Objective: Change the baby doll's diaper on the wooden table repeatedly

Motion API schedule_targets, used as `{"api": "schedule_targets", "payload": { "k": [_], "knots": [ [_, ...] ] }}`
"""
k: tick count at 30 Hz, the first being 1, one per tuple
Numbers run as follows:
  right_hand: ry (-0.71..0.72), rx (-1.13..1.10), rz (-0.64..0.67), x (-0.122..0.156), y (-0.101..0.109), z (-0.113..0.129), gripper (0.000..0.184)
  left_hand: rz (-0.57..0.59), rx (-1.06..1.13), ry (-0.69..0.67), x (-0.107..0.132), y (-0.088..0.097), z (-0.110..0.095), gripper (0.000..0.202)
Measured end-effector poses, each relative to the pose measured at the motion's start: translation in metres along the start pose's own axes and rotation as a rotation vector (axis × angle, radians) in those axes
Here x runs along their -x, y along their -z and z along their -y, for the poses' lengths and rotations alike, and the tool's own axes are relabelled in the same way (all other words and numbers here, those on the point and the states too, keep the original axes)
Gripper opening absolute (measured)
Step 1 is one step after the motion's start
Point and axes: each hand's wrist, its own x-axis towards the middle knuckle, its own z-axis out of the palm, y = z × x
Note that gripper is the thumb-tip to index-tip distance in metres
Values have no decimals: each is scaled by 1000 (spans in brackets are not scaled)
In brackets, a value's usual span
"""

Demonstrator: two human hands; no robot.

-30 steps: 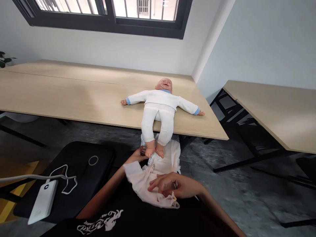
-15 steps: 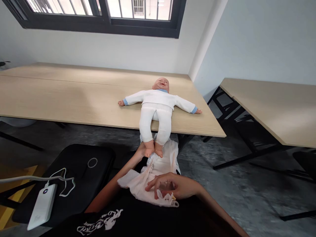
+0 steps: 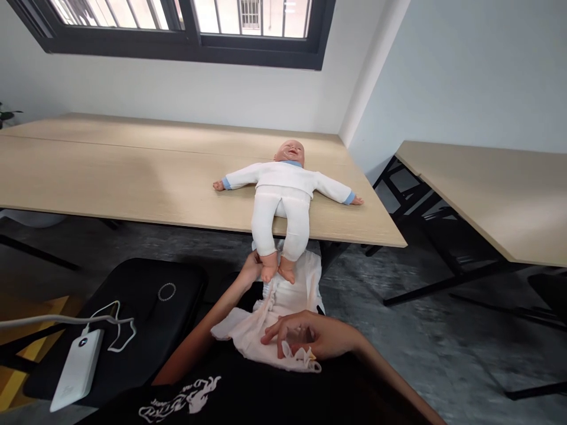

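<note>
A baby doll (image 3: 286, 195) in a white suit with blue cuffs lies on its back on the wooden table (image 3: 133, 177), its legs hanging over the front edge. My left hand (image 3: 251, 268) reaches up beside the doll's feet, touching them; its fingers are mostly hidden behind them. A white diaper (image 3: 305, 283) hangs just below the feet. On my lap lies a pale pink cloth (image 3: 248, 333). My right hand (image 3: 310, 336) rests on it, fingers curled and pinching the fabric.
A black padded seat (image 3: 142, 307) at the left carries a white power bank (image 3: 77, 369) with a white cable (image 3: 113, 324). A second wooden table (image 3: 487, 195) stands to the right over black metal legs. The floor is dark grey.
My left hand has risen slightly toward the doll's feet. My right hand has pulled the pink cloth a little nearer to my body. The doll stays still.
</note>
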Motion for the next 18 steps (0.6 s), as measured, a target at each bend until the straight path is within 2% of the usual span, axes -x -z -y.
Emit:
{"api": "schedule_targets", "payload": {
  "k": [3, 5, 12, 18],
  "knots": [
    [-15, 9, 2, -1, 0, 1, 19, -139, 59, -61, -1, 7, 0, 39],
    [-18, 13, -2, -1, -1, 2, 22, -176, 118, -58, 0, 13, 1, 36],
    [-39, 3, -3, -1, -1, 4, 21, -161, 252, 51, 9, 36, 4, 46],
    [-17, 8, 6, -1, 0, 1, 20, -143, 284, 96, 9, 45, -3, 45]
  ]
}}
